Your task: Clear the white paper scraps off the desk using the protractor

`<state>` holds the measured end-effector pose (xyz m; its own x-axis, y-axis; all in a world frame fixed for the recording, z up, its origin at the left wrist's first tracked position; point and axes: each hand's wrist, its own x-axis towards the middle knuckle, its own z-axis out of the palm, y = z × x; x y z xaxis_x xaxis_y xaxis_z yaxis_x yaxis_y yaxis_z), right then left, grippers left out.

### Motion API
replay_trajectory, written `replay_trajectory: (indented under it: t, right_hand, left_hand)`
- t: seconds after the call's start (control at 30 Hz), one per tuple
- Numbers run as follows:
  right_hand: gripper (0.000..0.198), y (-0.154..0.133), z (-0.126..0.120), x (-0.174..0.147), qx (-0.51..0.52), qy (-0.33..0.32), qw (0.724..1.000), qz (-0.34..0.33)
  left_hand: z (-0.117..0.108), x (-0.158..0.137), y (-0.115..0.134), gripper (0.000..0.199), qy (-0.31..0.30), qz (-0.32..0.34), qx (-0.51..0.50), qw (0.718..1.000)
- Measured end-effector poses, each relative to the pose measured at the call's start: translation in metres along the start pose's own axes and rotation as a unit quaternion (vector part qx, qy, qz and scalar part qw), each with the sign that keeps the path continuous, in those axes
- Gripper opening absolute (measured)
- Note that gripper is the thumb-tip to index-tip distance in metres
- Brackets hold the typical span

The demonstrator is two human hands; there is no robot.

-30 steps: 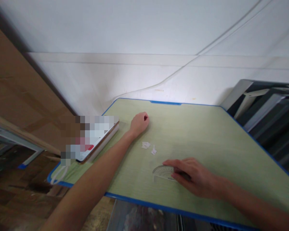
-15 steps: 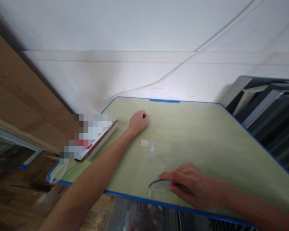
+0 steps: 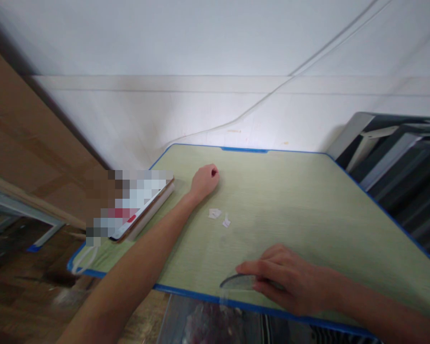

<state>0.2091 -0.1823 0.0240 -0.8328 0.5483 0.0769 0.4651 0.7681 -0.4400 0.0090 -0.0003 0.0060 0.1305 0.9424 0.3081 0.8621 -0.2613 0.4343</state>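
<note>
Curled into a loose fist, the left hand [image 3: 205, 180] rests well forward on the green tabletop [image 3: 290, 191]; nothing shows in its grip, though whether the fingers enclose something cannot be told. It stays where it was a second ago. Just right of that forearm, two small clusters of white scraps [image 3: 215, 213] lie undisturbed, between the hands.

Farther right and nearer the body, the clear semicircular protractor [image 3: 238, 283] is by the table's blue near edging [image 3: 186, 292]. Over the past second it has come back toward this edge and tilted, so its face looks narrower and the scale marks seen earlier no longer read. Below its left end a translucent strip [image 3: 224, 298], possibly tape, crosses the edging in view; whether it is attached is unclear.

Closed on the protractor's right part, the right hand [image 3: 277, 279] pinches it between thumb and fingers, index finger along the curved rim. This hand appears to do all the handling, with the left giving the protractor no support.
</note>
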Motion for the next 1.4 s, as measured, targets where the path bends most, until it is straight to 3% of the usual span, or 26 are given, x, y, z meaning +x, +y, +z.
replay_trajectory:
  t: [0.3, 0.43, 0.6, 0.7, 0.83, 1.03, 1.27, 1.4]
  right_hand:
    - [0.032, 0.001, 0.000, -0.001, -0.014, -0.006, 0.998, -0.062]
    - [0.029, 0.001, 0.001, 0.000, -0.004, 0.048, 0.995, -0.086]
    - [0.029, 0.015, 0.005, 0.008, 0.011, 0.222, 0.975, 0.026]
    - [0.030, 0.026, 0.004, 0.015, 0.020, 0.257, 0.962, 0.089]
    - [0.031, 0.030, 0.000, 0.020, 0.036, 0.247, 0.957, 0.147]
    - [0.035, 0.030, 0.002, 0.021, 0.033, 0.191, 0.964, 0.180]
    - [0.036, 0.032, -0.002, 0.024, 0.036, 0.168, 0.967, 0.187]
    - [0.035, 0.031, -0.017, 0.017, 0.044, 0.147, 0.972, 0.177]
  left_hand:
    - [-0.001, 0.000, 0.001, 0.020, -0.002, -0.001, -0.006, 1.000]
    - [-0.001, 0.000, 0.000, 0.020, -0.001, 0.000, -0.005, 1.000]
    - [0.000, 0.000, -0.001, 0.020, 0.002, 0.005, -0.007, 1.000]
    - [0.001, 0.000, -0.002, 0.020, 0.001, 0.006, -0.006, 1.000]
    - [0.002, 0.001, -0.003, 0.020, 0.001, 0.006, -0.002, 1.000]
    - [0.002, 0.001, -0.002, 0.019, 0.003, 0.003, -0.001, 1.000]
    - [0.001, 0.001, -0.002, 0.019, 0.005, 0.006, -0.004, 1.000]
    - [0.001, 0.001, -0.002, 0.019, 0.001, 0.004, -0.010, 1.000]
